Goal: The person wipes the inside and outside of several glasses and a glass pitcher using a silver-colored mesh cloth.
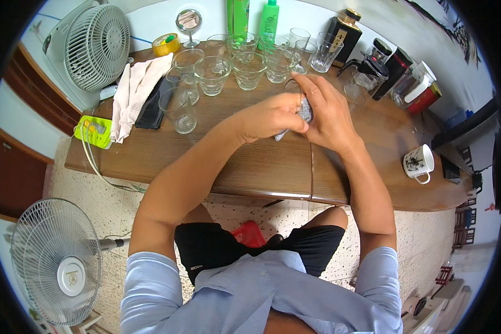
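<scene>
My right hand [330,110] curls around a clear drinking glass [292,86], whose rim shows between the two hands. A grey cloth [305,112] is bunched against the glass, and my left hand [275,115] grips it, thumb towards the right hand. One corner of the cloth hangs below the fingers. Most of the held glass is hidden by the hands. Beyond them stand several clear glasses, among them a ribbed tumbler [249,75] and a tall glass [326,54]. Another glass [181,115] stands apart on the left, nearer the table's front.
On the wooden table [259,171] are a pale towel [140,92], a green power strip [94,131], a desk fan [98,48], yellow tape [165,44], a green pump bottle [269,25], a glass coffee pot [369,73] and a white mug [417,160] at right.
</scene>
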Demonstrator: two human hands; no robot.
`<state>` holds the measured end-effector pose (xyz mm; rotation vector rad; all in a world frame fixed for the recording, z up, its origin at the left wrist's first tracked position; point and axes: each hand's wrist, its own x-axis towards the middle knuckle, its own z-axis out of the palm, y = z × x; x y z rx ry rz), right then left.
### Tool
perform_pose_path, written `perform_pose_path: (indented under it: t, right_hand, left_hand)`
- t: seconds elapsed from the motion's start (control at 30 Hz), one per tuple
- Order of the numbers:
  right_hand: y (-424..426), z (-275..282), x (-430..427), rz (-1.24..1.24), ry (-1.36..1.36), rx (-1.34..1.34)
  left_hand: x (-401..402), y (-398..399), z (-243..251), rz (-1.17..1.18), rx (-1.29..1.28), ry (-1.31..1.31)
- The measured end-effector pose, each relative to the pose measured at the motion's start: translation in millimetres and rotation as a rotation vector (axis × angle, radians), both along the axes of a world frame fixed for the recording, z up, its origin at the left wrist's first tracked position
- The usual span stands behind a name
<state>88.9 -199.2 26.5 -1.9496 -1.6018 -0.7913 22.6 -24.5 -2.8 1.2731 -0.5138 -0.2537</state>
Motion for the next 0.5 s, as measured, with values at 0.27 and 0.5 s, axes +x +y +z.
perform_pose_path:
  t: [0.27,0.5]
  right_hand:
    - [-10,-3,11,0.176,0.943,-0.099]
    - [-12,4,18,0.262,1.589,-0.150]
  left_hand:
    - [-12,8,18,0.178,0.765,-0.468]
    - [-1,7,3,0.128,0.620,-0.520]
